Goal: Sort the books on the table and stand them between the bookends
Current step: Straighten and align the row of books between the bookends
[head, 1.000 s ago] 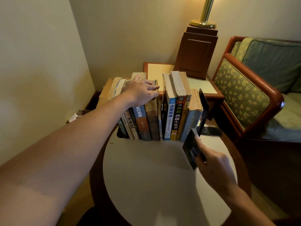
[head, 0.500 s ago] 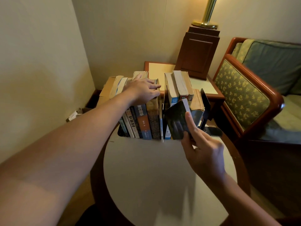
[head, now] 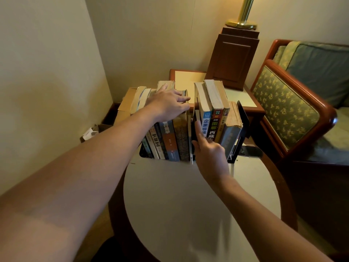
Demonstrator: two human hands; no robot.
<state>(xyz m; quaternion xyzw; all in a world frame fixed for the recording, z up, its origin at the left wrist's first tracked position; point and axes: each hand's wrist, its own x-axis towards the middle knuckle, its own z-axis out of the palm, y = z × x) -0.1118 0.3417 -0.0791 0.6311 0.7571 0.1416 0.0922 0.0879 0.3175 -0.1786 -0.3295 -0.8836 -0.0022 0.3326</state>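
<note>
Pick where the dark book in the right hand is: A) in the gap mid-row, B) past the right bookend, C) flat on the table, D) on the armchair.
A: the right hand holds the dark book upright in the gap between the left group of books, under the left hand, and the blue-spined book.

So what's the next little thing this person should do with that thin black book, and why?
Probably slide the black book the rest of the way into the gap, then let go. The right hand pinches it in the slot beside the blue-spined book, while the left hand rests on the left group of books, apparently holding the slot open.
</note>
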